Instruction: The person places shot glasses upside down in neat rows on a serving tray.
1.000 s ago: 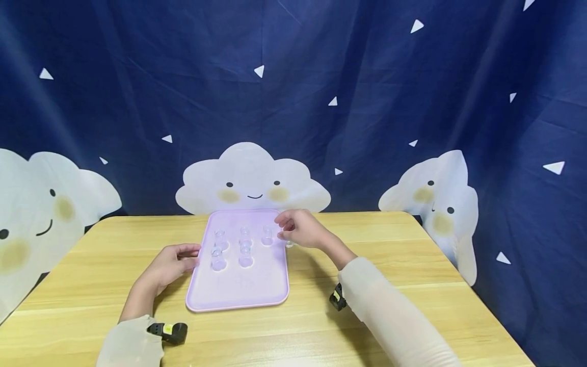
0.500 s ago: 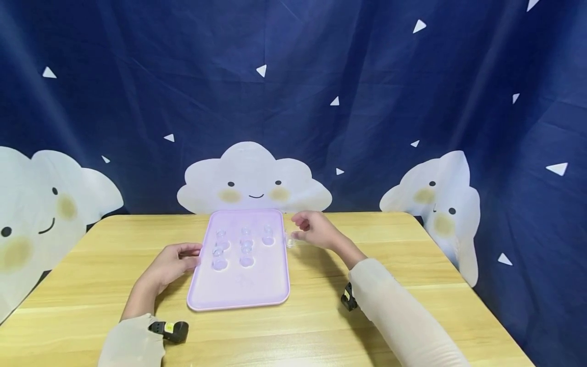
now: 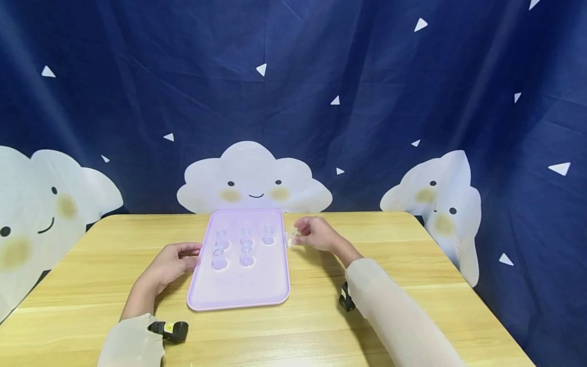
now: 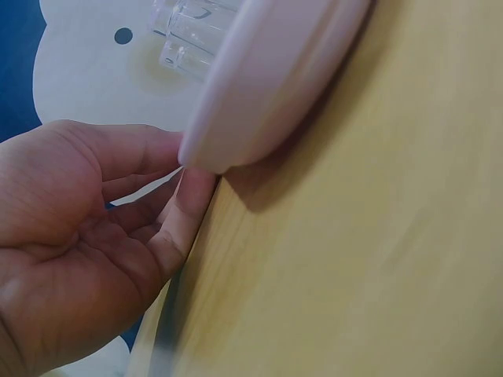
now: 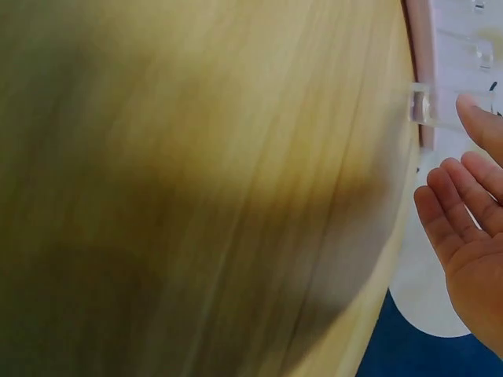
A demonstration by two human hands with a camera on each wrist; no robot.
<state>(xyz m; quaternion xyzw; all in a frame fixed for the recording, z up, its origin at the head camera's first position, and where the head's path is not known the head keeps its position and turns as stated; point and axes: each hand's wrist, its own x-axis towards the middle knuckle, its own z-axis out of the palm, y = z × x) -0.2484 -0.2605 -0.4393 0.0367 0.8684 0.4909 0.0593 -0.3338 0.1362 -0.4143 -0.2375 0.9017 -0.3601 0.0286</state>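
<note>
A lilac tray (image 3: 238,293) with a raised rim lies on the wooden table. Several small clear cups (image 3: 246,260) stand on it, and some show above its rim in the left wrist view. My left hand (image 3: 170,262) is at the tray's left edge, its index finger and thumb (image 4: 192,200) touching the rim. Just off the tray's right edge stands one more clear cup (image 3: 290,241). Beside that cup is my right hand (image 3: 316,233), fingers extended and spread. In the right wrist view its thumb (image 5: 481,126) overlaps the cup (image 5: 420,106).
The wooden table (image 3: 367,306) reaches back to a dark blue curtain (image 3: 293,102) printed with white clouds and triangles. A small black camera is strapped at each sleeve cuff, one on the left (image 3: 169,331) and one on the right (image 3: 346,297).
My right hand has drawn back rightward from over the tray's right edge, then come slightly down and left to the cup beside the tray. My left hand stays at the rim.
</note>
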